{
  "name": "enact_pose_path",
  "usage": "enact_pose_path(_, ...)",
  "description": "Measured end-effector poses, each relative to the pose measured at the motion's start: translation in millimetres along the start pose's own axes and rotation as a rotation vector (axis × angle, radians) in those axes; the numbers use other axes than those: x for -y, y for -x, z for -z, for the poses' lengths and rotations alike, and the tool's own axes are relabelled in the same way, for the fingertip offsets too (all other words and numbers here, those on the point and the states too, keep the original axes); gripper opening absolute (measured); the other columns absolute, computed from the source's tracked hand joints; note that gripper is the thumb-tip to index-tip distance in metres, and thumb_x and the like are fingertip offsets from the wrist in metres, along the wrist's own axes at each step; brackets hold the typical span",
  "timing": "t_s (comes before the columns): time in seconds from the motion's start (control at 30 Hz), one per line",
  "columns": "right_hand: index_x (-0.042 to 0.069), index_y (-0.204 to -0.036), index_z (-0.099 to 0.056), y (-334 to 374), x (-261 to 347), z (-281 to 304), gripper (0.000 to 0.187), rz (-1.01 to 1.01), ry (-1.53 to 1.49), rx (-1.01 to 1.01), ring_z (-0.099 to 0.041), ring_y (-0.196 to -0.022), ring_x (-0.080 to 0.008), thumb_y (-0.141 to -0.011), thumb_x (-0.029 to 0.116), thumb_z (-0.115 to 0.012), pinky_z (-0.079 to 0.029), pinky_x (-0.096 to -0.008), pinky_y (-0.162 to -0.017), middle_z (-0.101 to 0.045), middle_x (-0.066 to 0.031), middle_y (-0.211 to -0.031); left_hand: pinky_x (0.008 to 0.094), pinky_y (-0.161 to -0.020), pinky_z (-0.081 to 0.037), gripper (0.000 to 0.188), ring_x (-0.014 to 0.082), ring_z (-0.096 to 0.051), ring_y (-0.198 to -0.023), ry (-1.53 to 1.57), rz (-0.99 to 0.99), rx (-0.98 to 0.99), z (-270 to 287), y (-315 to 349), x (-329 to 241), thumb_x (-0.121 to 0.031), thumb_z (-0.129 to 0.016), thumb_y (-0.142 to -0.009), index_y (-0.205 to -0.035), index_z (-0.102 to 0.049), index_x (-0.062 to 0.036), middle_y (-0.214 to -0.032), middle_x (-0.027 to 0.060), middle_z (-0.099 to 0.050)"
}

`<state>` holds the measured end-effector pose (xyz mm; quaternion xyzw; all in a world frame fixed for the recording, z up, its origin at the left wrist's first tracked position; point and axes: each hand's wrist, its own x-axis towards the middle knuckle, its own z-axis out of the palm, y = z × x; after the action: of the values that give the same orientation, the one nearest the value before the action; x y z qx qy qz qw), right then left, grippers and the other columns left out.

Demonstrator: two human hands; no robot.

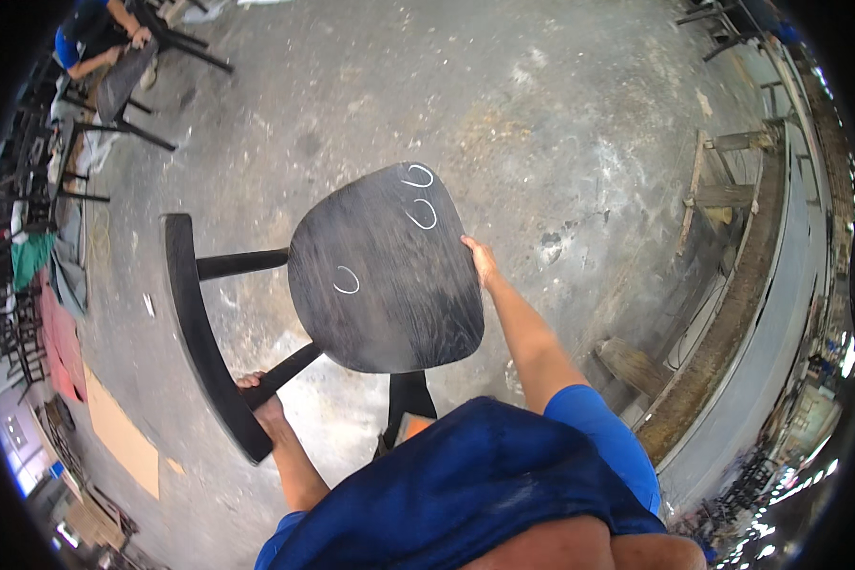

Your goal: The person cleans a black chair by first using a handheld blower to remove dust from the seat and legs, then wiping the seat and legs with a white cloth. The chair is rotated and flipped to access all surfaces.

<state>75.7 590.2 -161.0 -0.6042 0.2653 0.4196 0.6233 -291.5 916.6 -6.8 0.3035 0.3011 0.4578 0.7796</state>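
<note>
A black wooden chair [380, 285] is held in front of me, its broad seat facing up and its curved backrest [198, 323] to the left. White chalk-like loops mark the seat at a few spots. My left hand [261, 399] is closed round the near back post, close to where it meets the backrest. At the seat's right edge my right hand [480, 261] grips the rim, with the fingers under the seat hidden. A dark chair leg [408, 399] shows below the seat, close to my body.
On the right runs a long wooden bench-like structure [731, 313] with wooden supports. Another person [95, 47] handles a dark chair at the upper left. Stacked dark chairs, a green cloth [31, 261], a pink sheet [60, 342] and a cardboard piece [123, 432] lie along the left.
</note>
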Motion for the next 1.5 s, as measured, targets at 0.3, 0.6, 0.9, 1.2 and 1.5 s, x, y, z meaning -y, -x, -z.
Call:
enact_pose_path(0.3,-0.013,-0.112,-0.048,42.5,-101.1,16.4,0.082,0.269,1.211,-0.363,-0.044,-0.112,-0.0465,-0.082,0.063,-0.049,-0.035,-0.0487,-0.097,-0.046,-0.0334,-0.119,0.0339,-0.073,-0.04,0.018,0.0187,-0.044,-0.065,0.364,0.033,-0.124,55.8,-18.8,34.3,-0.022,-0.049,-0.087,-0.074,-0.05,-0.0086,-0.07,0.0047,-0.046)
enact_pose_path(0.6,-0.017,-0.116,-0.05,-47.1,-34.6,-145.6,0.087,0.385,1.225,-0.282,-0.033,-0.125,-0.0439,-0.085,0.064,-0.038,-0.022,-0.0502,-0.106,-0.041,-0.0353,-0.129,0.0349,-0.083,-0.043,0.025,0.0184,-0.053,-0.096,-0.008,-0.084,-0.251,-62.8,-342.3,59.0,-0.026,-0.044,-0.094,-0.106,-0.058,-0.0081,-0.104,0.0054,-0.059)
enact_pose_path(0.9,0.002,-0.099,-0.066,40.6,77.6,-205.9,0.04,0.821,0.918,-0.083,-0.063,-0.087,-0.027,-0.084,0.039,-0.063,-0.048,-0.0368,-0.077,-0.067,-0.0135,-0.089,0.04,-0.096,-0.04,0.067,0.0271,-0.044,-0.122,-0.78,0.161,0.377,-167.2,-151.5,140.4,-0.036,-0.065,-0.084,-0.134,-0.036,-0.0024,-0.132,0.0168,-0.045)
enact_pose_path(1.2,0.009,-0.099,-0.062,337.5,-22.8,-54.8,0.021,0.281,0.328,0.139,-0.055,-0.092,-0.0126,-0.085,0.023,-0.066,-0.045,-0.0282,-0.081,-0.061,-0.0014,-0.096,0.0356,-0.079,-0.052,0.031,0.0178,-0.062,-0.092,-0.262,1.411,0.642,-143.2,141.0,91.7,-0.02,-0.06,-0.089,-0.115,-0.054,-0.0057,-0.103,0.0063,-0.063)
enact_pose_path(1.5,0.0,-0.099,-0.063,753.7,25.9,-57.0,0.02,1.305,0.041,0.357,-0.042,-0.119,-0.0269,-0.084,0.013,-0.061,-0.033,-0.0398,-0.101,-0.044,-0.0178,-0.128,0.0309,-0.063,-0.049,0.025,0.0166,-0.061,-0.072,-1.171,0.822,1.267,-263.8,155.5,98.3,-0.015,-0.068,-0.078,-0.097,-0.06,-0.0004,-0.082,0.0073,-0.064)
